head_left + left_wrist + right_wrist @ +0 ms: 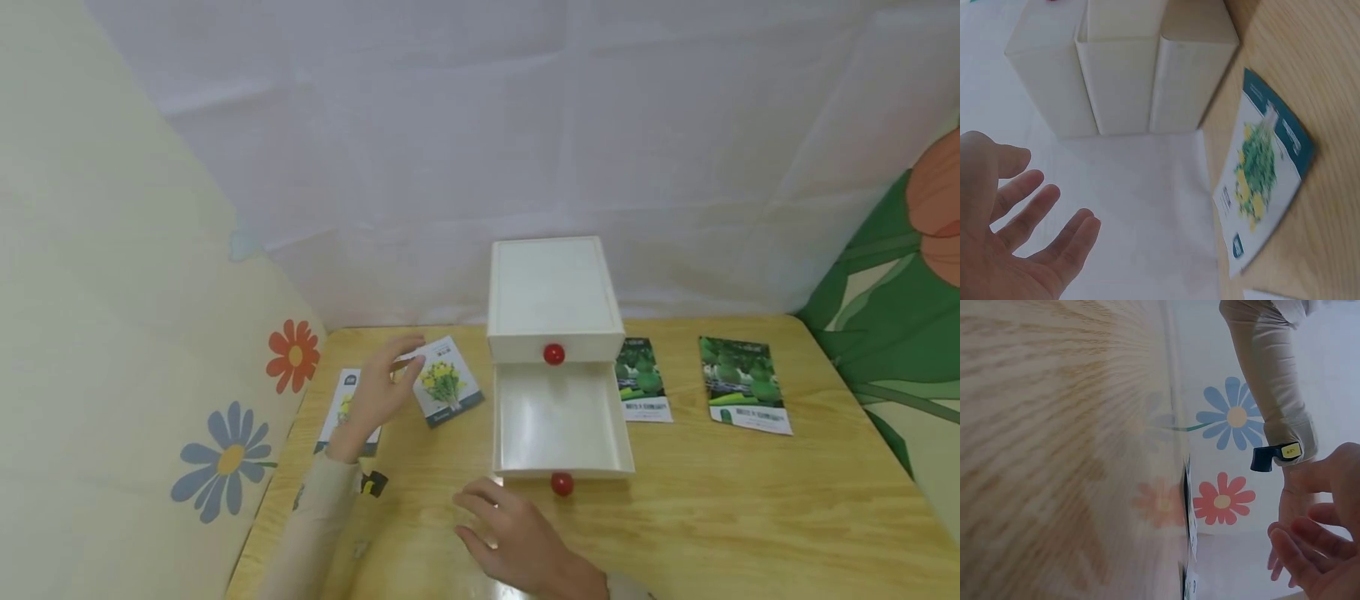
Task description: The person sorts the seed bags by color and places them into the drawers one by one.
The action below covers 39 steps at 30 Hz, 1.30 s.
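Note:
My left hand is over the left side of the table, its fingers loosely bent with nothing between them. Close to its fingertips in the head view lies a seed packet with yellow flowers; the left wrist view shows that flower packet apart from the hand. A second flower packet is partly covered by the left hand and wrist. My right hand hovers, empty and with relaxed fingers, in front of a white drawer box. The box's lower drawer is pulled out and holds nothing.
Two seed packets with green vegetables lie right of the box: one near packet partly behind the drawer, one farther packet. Red knobs mark the upper drawer and lower drawer. A white cloth hangs behind the wooden table.

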### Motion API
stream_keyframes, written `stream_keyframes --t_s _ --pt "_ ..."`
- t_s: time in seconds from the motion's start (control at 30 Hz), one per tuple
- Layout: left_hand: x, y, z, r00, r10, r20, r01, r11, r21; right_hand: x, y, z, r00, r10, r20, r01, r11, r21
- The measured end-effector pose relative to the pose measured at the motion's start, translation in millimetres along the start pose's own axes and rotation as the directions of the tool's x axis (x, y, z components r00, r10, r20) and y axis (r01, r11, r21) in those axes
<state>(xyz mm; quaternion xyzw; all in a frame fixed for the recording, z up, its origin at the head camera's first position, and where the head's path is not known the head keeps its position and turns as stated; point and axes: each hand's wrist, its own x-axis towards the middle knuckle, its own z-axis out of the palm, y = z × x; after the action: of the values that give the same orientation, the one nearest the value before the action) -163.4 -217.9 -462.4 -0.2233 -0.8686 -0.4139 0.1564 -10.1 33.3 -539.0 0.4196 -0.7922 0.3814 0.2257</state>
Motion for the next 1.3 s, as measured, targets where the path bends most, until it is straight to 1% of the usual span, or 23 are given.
stream_keyframes --t_s 0.1,0.2,0.27,0.37,0.43,0.53,0.6,0.73,0.83,0.97,1.03,1.1,1.17,1.23,1.3 --pt "-4.7 -10.6 -10.1 0.999 -0.050 0.003 0.050 0.997 0.051 5.5 -2.5 4.6 0.998 0.043 0.044 -0.044 0.999 0.025" --pt "-9.7 -20.2 -19.1 0.994 -0.113 -0.002 0.113 0.989 0.098 12.1 -3.7 9.9 0.995 0.074 0.072 -0.078 0.995 0.057" --pt "-12.4 -26.3 -24.0 0.988 -0.153 0.000 0.152 0.982 0.109 16.2 -3.8 14.1 0.990 0.106 0.092 -0.114 0.990 0.082" --pt "-16.7 -36.3 -29.9 0.981 -0.194 0.008 0.192 0.974 0.118 21.3 -2.5 22.5 0.981 0.148 0.125 -0.164 0.979 0.122" --pt "-18.8 -42.7 -33.1 0.977 -0.214 0.016 0.211 0.970 0.119 23.9 -1.5 29.3 0.975 0.165 0.146 -0.183 0.975 0.123" --pt "-22.4 -52.6 -37.6 0.967 -0.255 0.021 0.249 0.956 0.153 27.8 -0.2 39.2 0.968 0.179 0.176 -0.201 0.972 0.120" --pt "-24.6 -58.8 -41.3 0.956 -0.291 0.023 0.282 0.941 0.186 31.0 0.5 44.8 0.963 0.187 0.196 -0.209 0.973 0.098" --pt "-29.2 -72.7 -51.5 0.934 -0.356 0.024 0.341 0.911 0.232 40.1 2.7 53.2 0.957 0.180 0.229 -0.194 0.980 0.043" --pt "-31.4 -80.0 -60.1 0.911 -0.411 0.035 0.391 0.886 0.249 46.5 4.7 59.0 0.953 0.176 0.246 -0.184 0.983 0.012" --pt "-32.4 -88.1 -68.3 0.877 -0.476 0.060 0.446 0.855 0.266 53.5 7.5 68.2 0.941 0.209 0.266 -0.221 0.975 0.015" --pt "-32.3 -92.2 -70.8 0.867 -0.494 0.069 0.460 0.844 0.275 56.6 8.8 72.9 0.933 0.232 0.275 -0.247 0.969 0.022" --pt "-32.4 -96.4 -71.9 0.858 -0.508 0.072 0.471 0.835 0.284 58.6 10.1 77.5 0.929 0.248 0.275 -0.267 0.963 0.033" --pt "-32.4 -100.0 -72.2 0.846 -0.528 0.072 0.487 0.821 0.297 60.0 11.0 81.8 0.927 0.262 0.268 -0.282 0.959 0.038" --pt "-32.8 -103.5 -72.1 0.830 -0.554 0.074 0.507 0.802 0.316 61.4 11.4 87.0 0.922 0.285 0.262 -0.302 0.953 0.028" --pt "-33.7 -107.2 -72.1 0.812 -0.579 0.077 0.526 0.783 0.331 62.9 11.4 93.0 0.911 0.316 0.266 -0.332 0.943 0.017"
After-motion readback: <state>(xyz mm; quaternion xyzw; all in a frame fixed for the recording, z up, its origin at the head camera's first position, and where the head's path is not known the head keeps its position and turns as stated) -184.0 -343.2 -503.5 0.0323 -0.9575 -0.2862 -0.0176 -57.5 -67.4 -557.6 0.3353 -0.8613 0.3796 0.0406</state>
